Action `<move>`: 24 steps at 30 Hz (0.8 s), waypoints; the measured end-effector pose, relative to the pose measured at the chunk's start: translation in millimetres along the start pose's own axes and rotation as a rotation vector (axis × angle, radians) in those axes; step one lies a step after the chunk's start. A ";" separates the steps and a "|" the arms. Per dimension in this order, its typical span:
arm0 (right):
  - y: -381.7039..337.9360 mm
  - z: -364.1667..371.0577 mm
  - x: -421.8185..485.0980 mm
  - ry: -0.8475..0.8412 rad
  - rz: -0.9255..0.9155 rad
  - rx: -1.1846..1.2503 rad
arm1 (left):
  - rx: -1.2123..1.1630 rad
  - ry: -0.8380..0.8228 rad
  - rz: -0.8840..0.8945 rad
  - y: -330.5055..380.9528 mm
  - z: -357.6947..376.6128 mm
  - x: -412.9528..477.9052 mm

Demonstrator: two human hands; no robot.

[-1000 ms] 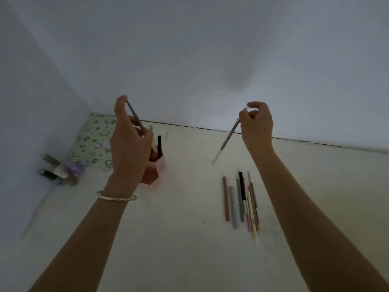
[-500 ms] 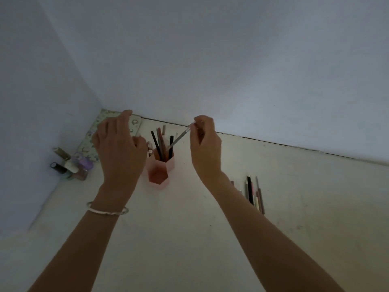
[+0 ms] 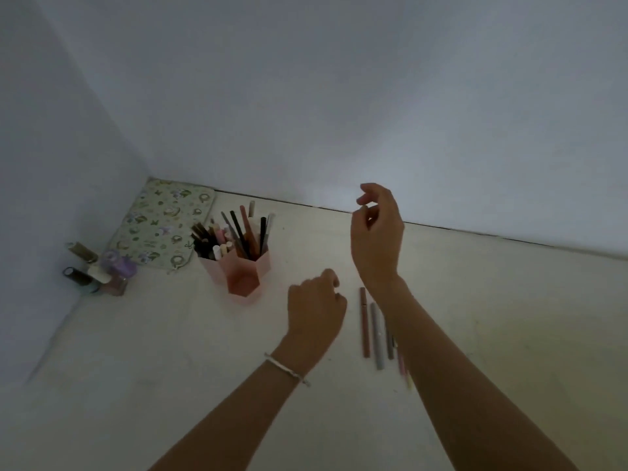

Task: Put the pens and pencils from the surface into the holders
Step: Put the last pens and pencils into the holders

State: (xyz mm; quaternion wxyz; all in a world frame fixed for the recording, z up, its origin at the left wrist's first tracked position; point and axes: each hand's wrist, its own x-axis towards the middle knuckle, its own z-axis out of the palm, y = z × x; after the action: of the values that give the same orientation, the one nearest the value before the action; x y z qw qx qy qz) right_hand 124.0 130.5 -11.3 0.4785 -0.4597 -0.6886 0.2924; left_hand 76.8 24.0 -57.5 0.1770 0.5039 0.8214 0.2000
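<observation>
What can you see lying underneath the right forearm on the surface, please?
A row of loose pens and pencils lies partly under the right forearm: a brown one and a grey one show fully, with pink and yellow tips below. How many more the arm covers cannot be told.

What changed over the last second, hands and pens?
Both hands let go of their pens, which now stand in the pink holder. Left hand and right hand pulled back empty toward the loose pens on the surface. Holder, floral pouch and bottles look unmoved.
</observation>
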 end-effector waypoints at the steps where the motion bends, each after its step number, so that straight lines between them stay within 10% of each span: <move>1: 5.1 -11.7 2.0 0.010 0.021 -0.013 | 0.018 -0.086 -0.035 7.6 17.3 0.4; 11: 59.8 -91.7 -20.1 0.036 0.161 -0.184 | 0.058 -0.194 -0.089 35.7 74.9 6.8; 24: 97.5 -49.0 -78.4 -0.759 0.292 -0.870 | -0.452 0.176 0.081 40.9 -42.8 41.8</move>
State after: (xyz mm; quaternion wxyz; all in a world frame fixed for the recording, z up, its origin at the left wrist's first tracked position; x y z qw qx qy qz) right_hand 213.3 96.7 -105.8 -0.0784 -0.5667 -0.7978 0.1901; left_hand 68.8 72.0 -3.8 0.2049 0.4646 0.7473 0.4287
